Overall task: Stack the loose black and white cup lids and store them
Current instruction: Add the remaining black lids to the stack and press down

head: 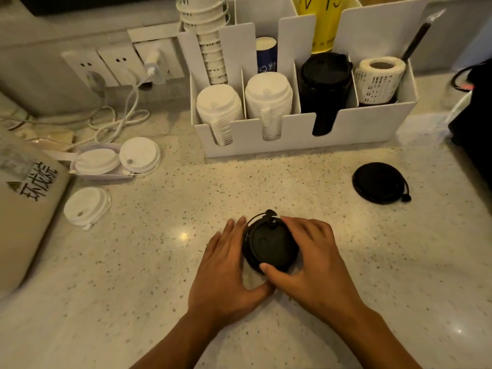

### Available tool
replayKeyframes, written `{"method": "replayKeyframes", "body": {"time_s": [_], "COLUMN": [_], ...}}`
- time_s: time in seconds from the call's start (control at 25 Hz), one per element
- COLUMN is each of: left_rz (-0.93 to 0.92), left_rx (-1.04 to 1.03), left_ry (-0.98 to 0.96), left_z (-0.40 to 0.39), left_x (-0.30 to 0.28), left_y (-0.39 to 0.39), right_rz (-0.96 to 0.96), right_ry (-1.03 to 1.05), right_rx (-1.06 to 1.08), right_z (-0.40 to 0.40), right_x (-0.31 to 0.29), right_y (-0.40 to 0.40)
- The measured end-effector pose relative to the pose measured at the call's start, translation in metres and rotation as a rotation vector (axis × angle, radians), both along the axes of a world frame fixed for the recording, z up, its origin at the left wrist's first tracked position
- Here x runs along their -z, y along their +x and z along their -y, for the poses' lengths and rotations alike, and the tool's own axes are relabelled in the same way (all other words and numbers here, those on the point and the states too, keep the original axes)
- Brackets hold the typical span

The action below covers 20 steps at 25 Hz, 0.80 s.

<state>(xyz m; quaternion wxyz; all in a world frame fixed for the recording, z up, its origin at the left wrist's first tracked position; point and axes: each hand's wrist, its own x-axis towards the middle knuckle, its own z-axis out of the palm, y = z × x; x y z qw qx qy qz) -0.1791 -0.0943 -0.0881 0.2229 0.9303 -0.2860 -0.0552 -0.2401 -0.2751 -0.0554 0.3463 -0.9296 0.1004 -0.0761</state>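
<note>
Three loose white lids [86,206] lie at the left of the speckled surface [149,262]. At center, the left hand [226,265] and right hand [311,262] cup a short stack of black lids [269,245] (fingers curled around its rim). Another black lid [379,182] lies right, before the white organizer [306,139].

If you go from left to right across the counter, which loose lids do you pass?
The lone white lid → the white lid on the pale tray → the white lid beside it → the black lids between the two hands → the lone black lid.
</note>
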Motion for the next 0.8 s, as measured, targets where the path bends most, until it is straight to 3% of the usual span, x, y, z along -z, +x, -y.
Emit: {"method": "replayKeyframes", "body": {"time_s": [0.36,0.8], "left_rz": [-0.027,0.041], "left_rx": [-0.015,0.041], "left_ry": [-0.089,0.012], "left_z": [0.0016,0.0006], "left_x": [-0.0041,-0.0015], "left_y": [-0.0019,-0.0019], "right_rz": [-0.024,-0.164], "right_ry": [-0.041,-0.072], "right_rx": [-0.024,-0.038], "right_z": [-0.0025,-0.003], "right_x": [-0.0013,0.0005], "right_y": [0.0017,-0.0009]}}
